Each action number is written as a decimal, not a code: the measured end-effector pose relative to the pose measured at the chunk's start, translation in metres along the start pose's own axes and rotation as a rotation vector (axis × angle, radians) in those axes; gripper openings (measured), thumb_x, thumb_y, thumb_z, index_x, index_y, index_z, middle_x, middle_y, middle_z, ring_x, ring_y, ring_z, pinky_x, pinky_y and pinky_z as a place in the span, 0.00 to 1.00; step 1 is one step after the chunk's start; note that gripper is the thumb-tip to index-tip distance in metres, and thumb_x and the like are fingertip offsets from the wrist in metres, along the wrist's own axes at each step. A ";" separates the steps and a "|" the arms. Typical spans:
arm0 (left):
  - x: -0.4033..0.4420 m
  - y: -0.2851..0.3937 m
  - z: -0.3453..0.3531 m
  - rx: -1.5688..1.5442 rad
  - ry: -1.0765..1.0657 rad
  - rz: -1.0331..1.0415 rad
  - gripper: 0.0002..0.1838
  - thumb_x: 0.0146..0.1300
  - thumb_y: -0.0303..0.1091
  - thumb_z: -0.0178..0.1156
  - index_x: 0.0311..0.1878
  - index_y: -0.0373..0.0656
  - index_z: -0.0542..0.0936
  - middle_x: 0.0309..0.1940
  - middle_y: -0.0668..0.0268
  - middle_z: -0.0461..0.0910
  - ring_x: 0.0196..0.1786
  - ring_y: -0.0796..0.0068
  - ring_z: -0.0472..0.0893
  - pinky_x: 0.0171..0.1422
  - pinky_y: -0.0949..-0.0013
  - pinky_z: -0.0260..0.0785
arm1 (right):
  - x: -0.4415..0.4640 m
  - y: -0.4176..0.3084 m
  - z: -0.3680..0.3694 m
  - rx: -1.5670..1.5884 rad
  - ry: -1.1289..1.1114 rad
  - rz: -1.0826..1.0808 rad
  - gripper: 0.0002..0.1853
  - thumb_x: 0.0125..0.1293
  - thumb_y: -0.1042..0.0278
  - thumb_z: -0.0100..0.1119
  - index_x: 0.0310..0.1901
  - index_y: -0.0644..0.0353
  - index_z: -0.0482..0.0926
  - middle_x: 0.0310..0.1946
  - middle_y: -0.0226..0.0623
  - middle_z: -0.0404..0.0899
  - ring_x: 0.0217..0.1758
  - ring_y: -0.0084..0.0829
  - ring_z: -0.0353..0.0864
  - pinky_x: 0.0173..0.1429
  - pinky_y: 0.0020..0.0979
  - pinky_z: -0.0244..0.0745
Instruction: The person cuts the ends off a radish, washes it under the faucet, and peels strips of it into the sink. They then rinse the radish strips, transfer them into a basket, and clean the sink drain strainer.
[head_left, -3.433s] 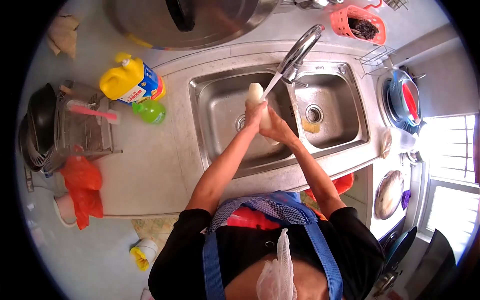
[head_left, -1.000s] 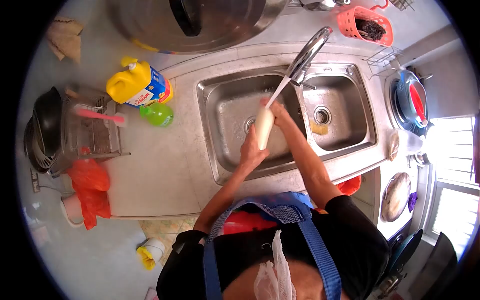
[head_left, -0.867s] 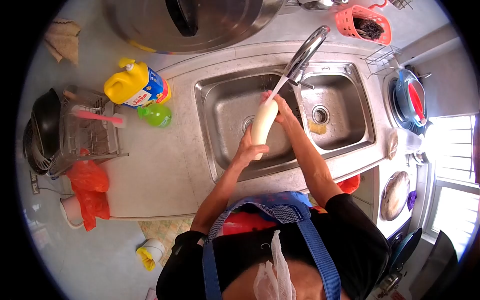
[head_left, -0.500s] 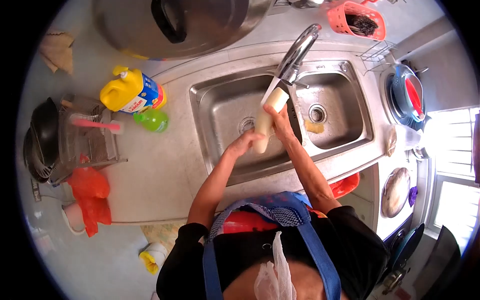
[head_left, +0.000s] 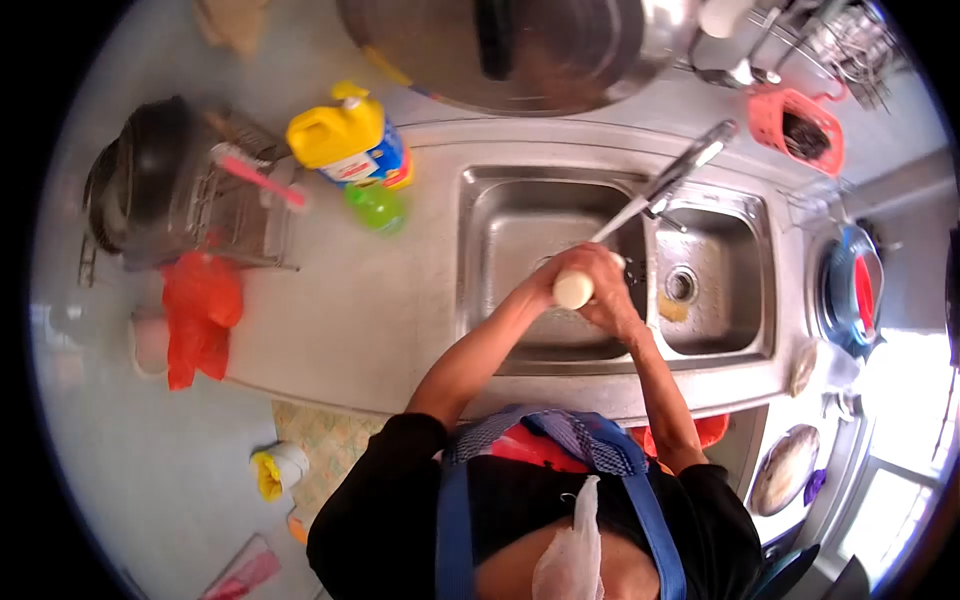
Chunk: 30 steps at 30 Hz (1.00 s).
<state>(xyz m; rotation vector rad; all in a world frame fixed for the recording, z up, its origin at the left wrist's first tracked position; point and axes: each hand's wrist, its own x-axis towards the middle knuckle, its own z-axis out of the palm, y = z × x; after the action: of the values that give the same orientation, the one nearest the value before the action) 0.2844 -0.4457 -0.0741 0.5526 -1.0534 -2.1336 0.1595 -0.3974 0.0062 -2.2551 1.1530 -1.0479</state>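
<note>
A pale, cylindrical vegetable points one round end toward me over the large left basin of the steel sink. My left hand and my right hand are both closed around it, hiding most of its length. Water runs from the chrome faucet and comes down at my hands. Whether the vegetable is a radish or something else, I cannot tell.
A yellow detergent jug and a green bottle stand on the counter left of the sink. A yellowish sponge lies in the right basin. A large metal lid is behind; a dish rack stands left.
The vegetable has turned from lying lengthwise under the faucet to pointing its end at me. My hands have come closer together around it. The whole view has shifted.
</note>
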 end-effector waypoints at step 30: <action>-0.087 -0.004 0.021 -0.578 0.298 -0.389 0.24 0.54 0.45 0.63 0.48 0.40 0.71 0.33 0.56 0.78 0.34 0.62 0.81 0.40 0.59 0.77 | -0.018 0.172 -0.140 -0.894 -0.329 0.591 0.16 0.57 0.58 0.57 0.49 0.44 0.78 0.36 0.40 0.82 0.40 0.43 0.81 0.38 0.45 0.75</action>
<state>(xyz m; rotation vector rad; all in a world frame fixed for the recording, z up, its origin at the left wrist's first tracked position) 0.3288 -0.3691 -0.0589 0.7965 -0.1474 -2.4405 -0.0434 -0.4843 -0.0201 -2.2367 2.2144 0.1229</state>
